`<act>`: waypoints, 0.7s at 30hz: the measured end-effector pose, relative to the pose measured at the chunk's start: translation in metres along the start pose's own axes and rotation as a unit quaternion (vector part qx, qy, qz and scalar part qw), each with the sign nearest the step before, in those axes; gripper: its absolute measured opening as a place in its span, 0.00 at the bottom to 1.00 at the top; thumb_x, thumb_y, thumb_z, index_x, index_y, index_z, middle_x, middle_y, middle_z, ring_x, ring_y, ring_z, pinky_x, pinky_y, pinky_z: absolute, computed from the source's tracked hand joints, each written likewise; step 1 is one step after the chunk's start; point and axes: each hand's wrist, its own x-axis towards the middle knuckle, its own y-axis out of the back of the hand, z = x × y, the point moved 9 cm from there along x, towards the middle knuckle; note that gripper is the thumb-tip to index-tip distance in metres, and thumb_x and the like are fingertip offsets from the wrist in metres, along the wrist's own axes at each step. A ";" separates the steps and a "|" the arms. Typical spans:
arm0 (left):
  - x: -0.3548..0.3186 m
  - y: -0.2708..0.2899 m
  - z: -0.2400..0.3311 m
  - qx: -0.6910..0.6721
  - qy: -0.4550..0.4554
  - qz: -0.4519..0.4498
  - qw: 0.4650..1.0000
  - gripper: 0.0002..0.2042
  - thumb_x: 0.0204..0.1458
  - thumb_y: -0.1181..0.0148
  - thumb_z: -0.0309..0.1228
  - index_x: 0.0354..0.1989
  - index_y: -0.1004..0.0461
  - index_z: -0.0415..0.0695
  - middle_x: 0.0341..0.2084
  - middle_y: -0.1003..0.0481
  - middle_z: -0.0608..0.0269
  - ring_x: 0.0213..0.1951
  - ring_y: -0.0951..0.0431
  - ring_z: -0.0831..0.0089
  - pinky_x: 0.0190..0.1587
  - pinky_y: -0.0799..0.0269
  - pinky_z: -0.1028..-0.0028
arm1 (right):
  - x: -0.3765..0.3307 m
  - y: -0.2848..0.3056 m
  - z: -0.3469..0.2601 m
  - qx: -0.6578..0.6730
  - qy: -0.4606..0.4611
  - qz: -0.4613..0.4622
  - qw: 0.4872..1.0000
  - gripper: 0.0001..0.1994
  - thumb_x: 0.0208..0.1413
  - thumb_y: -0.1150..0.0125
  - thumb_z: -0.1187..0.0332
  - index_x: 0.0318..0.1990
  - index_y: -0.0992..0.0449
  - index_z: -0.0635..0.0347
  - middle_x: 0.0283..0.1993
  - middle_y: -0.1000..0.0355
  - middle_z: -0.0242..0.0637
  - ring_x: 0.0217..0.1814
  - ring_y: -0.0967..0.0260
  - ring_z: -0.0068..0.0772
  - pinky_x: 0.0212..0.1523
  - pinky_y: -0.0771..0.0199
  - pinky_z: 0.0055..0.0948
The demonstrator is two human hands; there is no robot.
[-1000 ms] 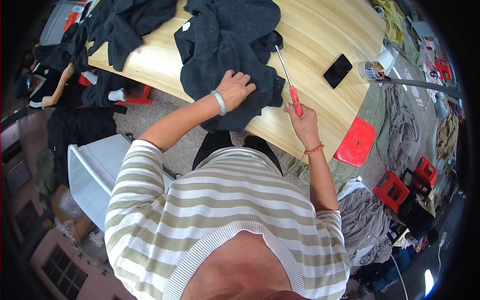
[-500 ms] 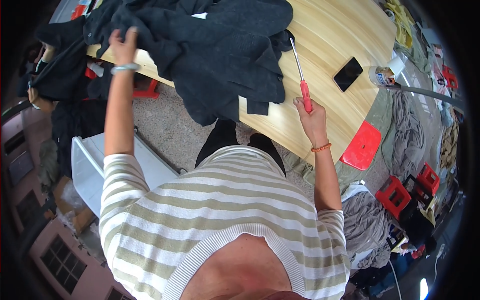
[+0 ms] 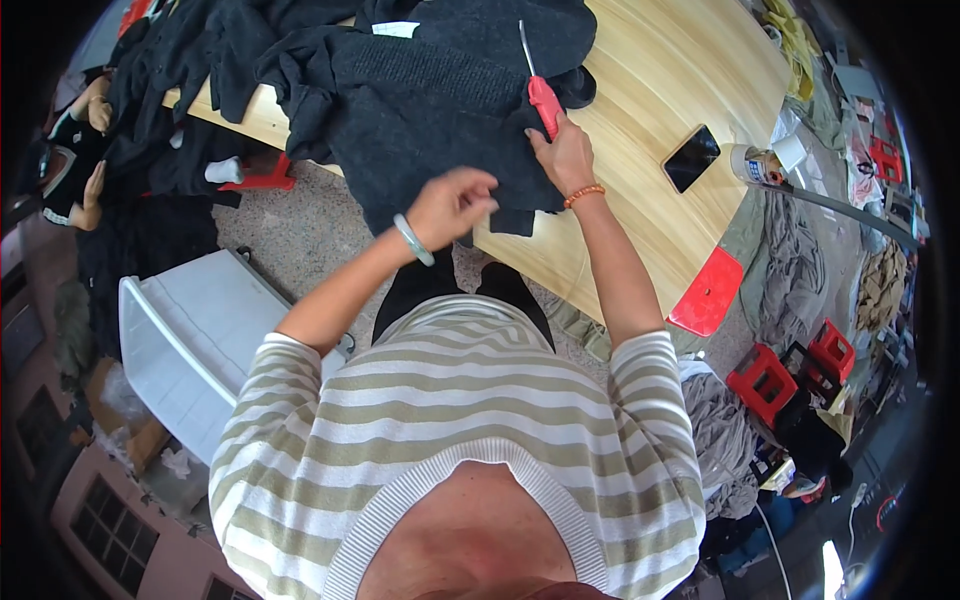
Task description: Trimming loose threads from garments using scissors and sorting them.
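Dark knitwear point(image 3: 440, 110) lies heaped across the near edge of the tabletop point(image 3: 670, 90), spilling a little over the edge toward the person. The right hand point(image 3: 565, 155) is wrapped tight around the red handle of a screwdriver point(image 3: 537, 85); its thin metal shaft runs away from the person, up and slightly left, over the cloth. The left hand point(image 3: 455, 205) hovers in the air just off the table edge, fingers curled loosely together and holding nothing that I can make out, a pale bangle point(image 3: 413, 240) on the wrist. So the garment sits straight ahead of both hands, the right one resting on it, the left one just short of its hanging hem. Farther right lie a black phone point(image 3: 691, 158) and a small can point(image 3: 752, 165).
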 end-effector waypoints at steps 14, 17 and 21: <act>-0.024 0.076 -0.047 -0.629 0.016 0.342 0.698 0.22 0.54 0.40 0.43 0.49 0.32 0.37 0.44 0.26 0.55 0.46 0.24 0.60 0.47 0.25 0.56 | -0.103 0.235 -0.139 0.486 0.026 -0.071 0.871 0.25 0.51 0.46 0.73 0.57 0.41 0.71 0.28 0.32 0.34 0.12 0.45 0.16 0.11 0.49 0.15; -0.041 0.152 -0.009 -0.522 -0.119 0.485 0.691 0.13 0.56 0.42 0.33 0.43 0.29 0.35 0.39 0.24 0.56 0.39 0.22 0.63 0.43 0.22 0.63 | -0.132 0.247 -0.127 0.482 0.045 -0.105 0.869 0.31 0.49 0.44 0.68 0.59 0.46 0.73 0.28 0.32 0.39 0.11 0.46 0.18 0.11 0.47 0.17; -0.058 0.231 0.128 -0.325 -0.268 0.543 0.726 0.12 0.55 0.43 0.34 0.34 0.25 0.35 0.29 0.22 0.59 0.28 0.20 0.69 0.33 0.23 0.72 | -0.161 0.270 -0.101 0.497 0.082 -0.082 0.860 0.31 0.48 0.44 0.66 0.57 0.47 0.73 0.27 0.32 0.42 0.10 0.46 0.19 0.09 0.45 0.18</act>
